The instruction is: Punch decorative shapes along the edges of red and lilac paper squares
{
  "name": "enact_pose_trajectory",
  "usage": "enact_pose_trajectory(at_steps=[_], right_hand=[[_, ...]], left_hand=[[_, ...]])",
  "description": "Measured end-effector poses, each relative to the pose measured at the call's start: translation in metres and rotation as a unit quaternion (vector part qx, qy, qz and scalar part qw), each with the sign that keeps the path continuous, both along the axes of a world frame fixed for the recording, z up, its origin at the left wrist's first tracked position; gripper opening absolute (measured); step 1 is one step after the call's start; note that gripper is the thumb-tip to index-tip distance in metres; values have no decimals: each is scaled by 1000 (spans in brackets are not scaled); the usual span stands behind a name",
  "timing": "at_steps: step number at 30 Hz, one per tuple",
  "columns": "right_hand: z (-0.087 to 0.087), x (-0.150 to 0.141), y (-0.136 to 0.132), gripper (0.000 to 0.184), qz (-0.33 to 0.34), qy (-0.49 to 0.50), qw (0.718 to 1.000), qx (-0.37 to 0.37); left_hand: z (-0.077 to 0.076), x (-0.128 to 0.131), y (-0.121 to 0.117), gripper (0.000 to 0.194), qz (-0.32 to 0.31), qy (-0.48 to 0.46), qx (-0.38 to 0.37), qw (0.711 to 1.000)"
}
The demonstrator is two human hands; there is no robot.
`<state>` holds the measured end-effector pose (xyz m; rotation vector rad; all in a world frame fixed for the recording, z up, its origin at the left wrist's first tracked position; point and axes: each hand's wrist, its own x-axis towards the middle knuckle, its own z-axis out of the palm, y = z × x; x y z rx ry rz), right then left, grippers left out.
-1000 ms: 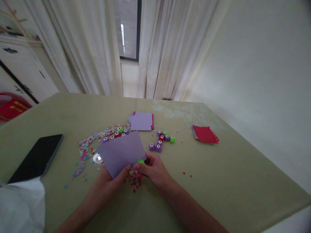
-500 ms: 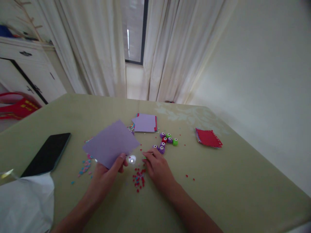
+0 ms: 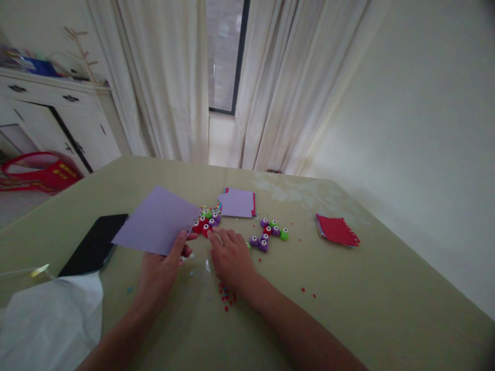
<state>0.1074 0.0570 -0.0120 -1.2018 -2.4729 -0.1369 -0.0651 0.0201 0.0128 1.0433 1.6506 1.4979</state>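
Since half a second ago, the purple sheet [image 3: 157,221] swings left, baring a cluster of toys [image 3: 203,221] that it mostly covered, and the right hand [image 3: 234,260] shifts over to that cluster. The sheet is raised above the table [image 3: 367,293], tilted, its left part in front of the phone [image 3: 91,245]. The left hand [image 3: 160,270] pinches its near right edge, thumb on top and the other fingers curled beneath.

The right hand's fingers are bent and a little apart, the index fingertip at the nearest red toy. Its thumb is hidden, so whether it grips anything cannot be told. A green toy [image 3: 248,246] peeks out between that hand and a zigzag of toys [image 3: 265,237]; small red bits [image 3: 226,298] lie by the wrist.

Behind the cluster sits a paper stack [image 3: 237,203], short of the table's far edge. To the right, a wide stretch of tabletop with two red specks leaves moving room between the right forearm and the red squares [image 3: 337,230], which lie near the sloping right edge. Phone and crumpled white sheet [image 3: 54,314] crowd the left side.
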Motion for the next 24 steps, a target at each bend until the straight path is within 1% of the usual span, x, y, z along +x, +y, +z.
enact_pose_trajectory(at_steps=[1,2,4,6,7,10,12,14,15,16,17,18,19,21,23,24], right_hand=[[2,-10,7,46,3,-8,1000,6],[4,-18,15,44,1,-16,1000,10],[6,-28,28,30,3,-32,999,7],[6,-29,32,17,17,-41,999,0],[5,-26,29,14,27,-41,999,-4],[3,-10,6,11,47,-44,997,-29],[2,5,-16,10,34,-47,996,-66],[1,18,-35,15,5,-19,992,-127],[1,24,-43,18,-5,20,986,-167],[1,28,-48,24,-16,80,973,-215],[0,32,-51,30,-24,153,951,-266],[0,34,-52,35,-34,233,919,-315],[-1,35,-52,39,-44,309,881,-356],[-3,35,-51,36,-50,423,807,-410],[-4,34,-49,29,-19,501,741,-447],[-4,33,-48,29,4,535,706,-463]], left_hand=[[0,1,0,43,-4,9,0,1000],[-1,1,0,43,-6,17,1,1000],[-2,1,0,42,-11,34,2,999],[-3,1,-1,45,-24,61,1,998],[-3,0,-1,46,-33,75,-2,997],[-4,2,-3,51,-41,100,-16,994],[-4,4,-6,53,-41,99,-18,994],[-4,9,-10,54,-58,100,-13,993],[-4,11,-12,55,-69,104,-13,992],[-4,14,-14,55,-80,109,-13,991],[-5,16,-16,55,-89,114,-14,989],[-6,19,-18,56,-99,118,-15,988],[-7,21,-20,55,-108,117,-16,987],[-9,23,-22,54,-117,109,-18,987],[-11,23,-22,52,-118,113,-20,986],[-12,22,-21,52,-118,121,-24,985]])
